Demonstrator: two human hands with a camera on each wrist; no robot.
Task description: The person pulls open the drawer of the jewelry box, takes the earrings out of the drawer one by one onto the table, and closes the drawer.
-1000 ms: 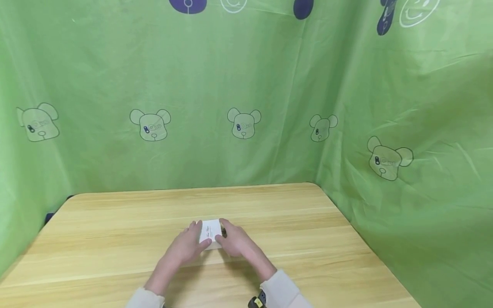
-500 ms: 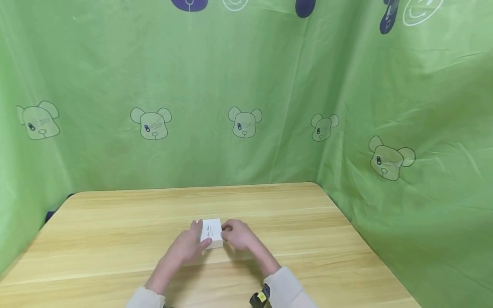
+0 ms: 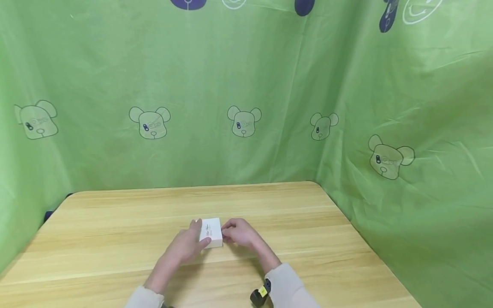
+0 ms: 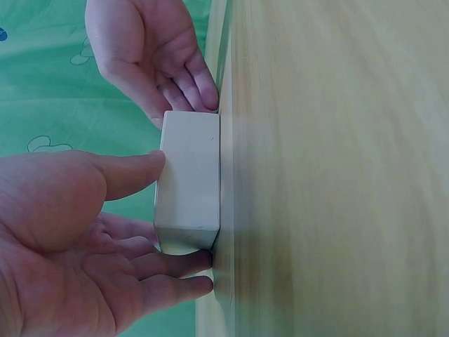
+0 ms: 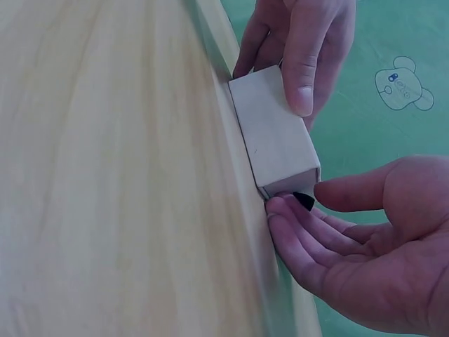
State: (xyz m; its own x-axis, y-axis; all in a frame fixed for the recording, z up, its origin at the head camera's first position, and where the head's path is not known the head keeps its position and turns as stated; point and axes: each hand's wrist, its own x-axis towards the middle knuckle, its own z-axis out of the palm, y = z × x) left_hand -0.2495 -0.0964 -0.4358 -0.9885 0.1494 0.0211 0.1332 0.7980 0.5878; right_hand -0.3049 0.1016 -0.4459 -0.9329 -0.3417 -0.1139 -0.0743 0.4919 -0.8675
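Observation:
A small white box [image 3: 212, 232] with dark printed lettering lies on the table, lid face up. My left hand [image 3: 184, 244] grips its left end, thumb [image 4: 137, 172] against the near side and fingers reaching round the end. At the box's right end is my right hand [image 3: 239, 232], its thumb and fingers curled round a small black tab [image 5: 304, 201] that sticks out there. Part of the tab is hidden by the fingertips. From the right wrist view, the right thumb [image 5: 354, 193] sits close to the box's corner.
The wooden table [image 3: 115, 239] has rounded far corners. Behind it and along the sides hangs a green curtain [image 3: 200, 162] printed with bear heads. A black band with a yellow patch [image 3: 262, 291] is worn on my right wrist.
My right hand has let go of the box's right side, drawn back slightly to the right, and its fingers have closed in at the end. The left hand and box stay put.

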